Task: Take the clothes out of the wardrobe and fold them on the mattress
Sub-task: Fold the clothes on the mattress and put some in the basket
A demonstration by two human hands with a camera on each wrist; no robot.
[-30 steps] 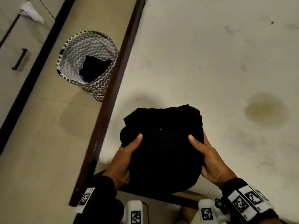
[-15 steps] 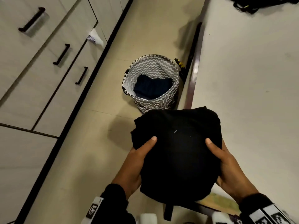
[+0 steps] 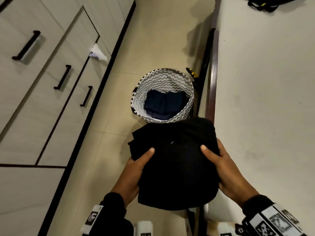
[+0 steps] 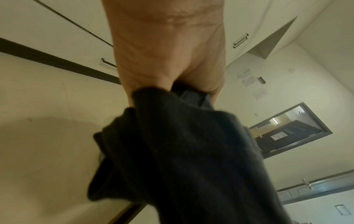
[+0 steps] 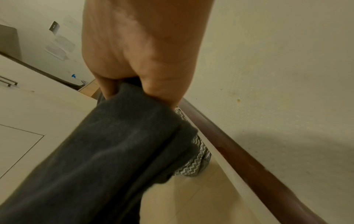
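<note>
A folded black garment [image 3: 173, 160] hangs in the air between both hands, over the floor just left of the mattress [image 3: 265, 99]. My left hand [image 3: 136, 169] grips its left side, thumb on top and fingers beneath. My right hand [image 3: 219, 167] grips the right side the same way. The wrist views show the dark cloth [image 4: 182, 159] [image 5: 107, 151] pinched between thumb and fingers. A zigzag-patterned basket [image 3: 163, 77] stands on the floor just beyond the garment, with a dark blue folded cloth [image 3: 163, 103] inside. The wardrobe [image 3: 42, 74] with black handles runs along the left.
A dark wooden bed frame edge [image 3: 211, 79] runs between floor and mattress. A white scrap of cloth [image 3: 98, 54] sticks out of a wardrobe door. Dark objects [image 3: 265, 4] lie on the mattress at the far top right. Tiled floor [image 3: 153, 40] stretches ahead between wardrobe and bed.
The garment and both hands have moved left off the mattress and now hang over the floor close to the basket. My view has swung toward the wardrobe.
</note>
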